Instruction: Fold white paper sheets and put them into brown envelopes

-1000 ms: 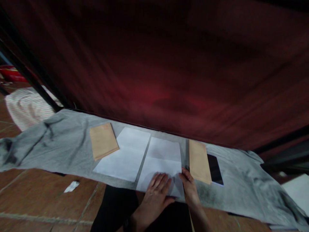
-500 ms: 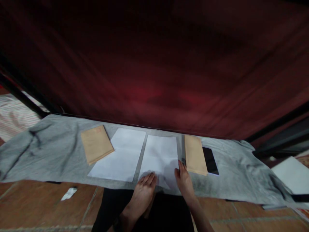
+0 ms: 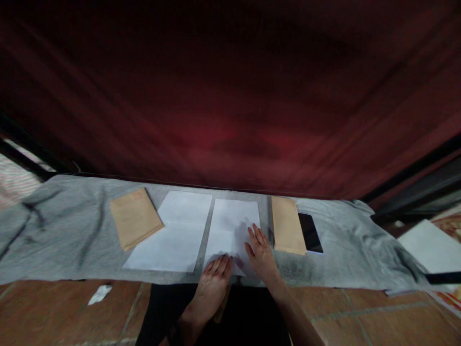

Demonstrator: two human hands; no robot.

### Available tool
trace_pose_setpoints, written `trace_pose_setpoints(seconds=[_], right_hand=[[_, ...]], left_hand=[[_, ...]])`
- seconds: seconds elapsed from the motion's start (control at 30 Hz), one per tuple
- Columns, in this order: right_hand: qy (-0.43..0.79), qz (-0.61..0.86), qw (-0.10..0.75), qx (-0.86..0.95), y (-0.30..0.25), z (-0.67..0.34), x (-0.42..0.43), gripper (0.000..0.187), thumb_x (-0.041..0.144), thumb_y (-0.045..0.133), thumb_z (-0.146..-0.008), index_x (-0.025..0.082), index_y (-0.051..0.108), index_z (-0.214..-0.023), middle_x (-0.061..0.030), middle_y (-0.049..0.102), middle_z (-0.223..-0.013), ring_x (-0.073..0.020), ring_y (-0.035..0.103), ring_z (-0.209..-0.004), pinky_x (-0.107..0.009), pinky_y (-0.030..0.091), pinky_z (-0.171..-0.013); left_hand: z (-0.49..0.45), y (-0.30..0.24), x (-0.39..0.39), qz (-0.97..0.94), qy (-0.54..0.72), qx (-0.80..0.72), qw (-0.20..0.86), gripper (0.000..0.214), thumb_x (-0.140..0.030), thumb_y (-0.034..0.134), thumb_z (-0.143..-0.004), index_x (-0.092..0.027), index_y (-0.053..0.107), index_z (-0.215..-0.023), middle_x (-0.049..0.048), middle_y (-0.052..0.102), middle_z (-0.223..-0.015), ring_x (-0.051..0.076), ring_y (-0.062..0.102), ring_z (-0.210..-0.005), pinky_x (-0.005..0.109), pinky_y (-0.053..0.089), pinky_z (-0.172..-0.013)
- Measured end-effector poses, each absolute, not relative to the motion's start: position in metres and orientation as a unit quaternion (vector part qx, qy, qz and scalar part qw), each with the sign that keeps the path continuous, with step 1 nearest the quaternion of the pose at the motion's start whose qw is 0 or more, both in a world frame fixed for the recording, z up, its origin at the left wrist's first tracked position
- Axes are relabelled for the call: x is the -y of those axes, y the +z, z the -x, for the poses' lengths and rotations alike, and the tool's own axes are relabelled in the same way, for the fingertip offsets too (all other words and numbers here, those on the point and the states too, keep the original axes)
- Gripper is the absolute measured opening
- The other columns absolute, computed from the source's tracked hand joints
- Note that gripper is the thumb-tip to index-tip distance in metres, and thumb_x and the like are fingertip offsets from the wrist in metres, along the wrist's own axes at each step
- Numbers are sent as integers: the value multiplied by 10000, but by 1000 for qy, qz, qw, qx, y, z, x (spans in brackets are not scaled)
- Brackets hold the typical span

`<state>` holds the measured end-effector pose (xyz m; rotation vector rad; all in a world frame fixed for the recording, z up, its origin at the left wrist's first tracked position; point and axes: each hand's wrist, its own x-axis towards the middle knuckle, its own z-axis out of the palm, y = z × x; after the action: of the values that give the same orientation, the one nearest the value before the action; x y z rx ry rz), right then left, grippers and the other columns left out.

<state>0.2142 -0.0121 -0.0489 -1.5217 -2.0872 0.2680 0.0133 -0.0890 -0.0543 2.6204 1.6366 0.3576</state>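
Two white paper sheets lie side by side, each with a faint crosswise crease. My left hand point(image 3: 215, 279) rests flat on the near edge of the right sheet point(image 3: 225, 229), its fingers close together. Across that sheet's right side lies my right hand point(image 3: 260, 251), fingers apart and stretched away from me. The left sheet point(image 3: 180, 240) is untouched; a stack of brown envelopes point(image 3: 136, 217) overlaps its left edge. Below my left hand a narrow brown thing point(image 3: 222, 307) shows over my lap; I cannot make out what it is.
A grey cloth point(image 3: 79, 230) covers the low table. To the right are a stack of narrow brown envelopes point(image 3: 287, 225) and a dark phone or tablet point(image 3: 311, 233). A red curtain point(image 3: 230, 120) hangs behind. A white scrap point(image 3: 100, 294) lies on the tiled floor point(image 3: 50, 312).
My right hand has moved from the sheet's right edge up and inward onto the paper, its fingers now spreading. My left hand has stayed at the near edge. The view has shifted slightly.
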Motion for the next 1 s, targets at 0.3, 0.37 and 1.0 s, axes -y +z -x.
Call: trace_pose_setpoints(seconds=[0.3, 0.37, 1.0], right_hand=[[35, 588, 190, 785, -64, -202, 3, 484, 252, 467, -981, 209, 485, -1462, -123, 386, -1579, -309, 372, -1442, -534, 297, -1164], [37, 580, 193, 791, -64, -205, 0, 488, 257, 467, -983, 212, 478, -1469, -118, 407, -1568, -303, 376, -1440, -533, 278, -1176], [-70, 544, 107, 829, -72, -202, 3, 687, 292, 447, -964, 144, 202, -1589, -131, 201, -1647, -304, 197, -1518, -513, 227, -1215]], left_hand=[[-10, -54, 84, -852, 89, -517, -1, 625, -8, 419, -825, -193, 548, -1408, 90, 592, -1427, 226, 544, -1314, 369, 413, -1098], [-14, -57, 84, -851, 70, -521, 4, 653, -24, 451, -798, -176, 523, -1429, 112, 566, -1450, 251, 524, -1336, 394, 415, -1093], [-70, -35, 5, -829, 213, -514, 60, 588, -394, 349, -1027, -131, 284, -1549, 134, 372, -1590, 252, 304, -1489, 490, 306, -1205]])
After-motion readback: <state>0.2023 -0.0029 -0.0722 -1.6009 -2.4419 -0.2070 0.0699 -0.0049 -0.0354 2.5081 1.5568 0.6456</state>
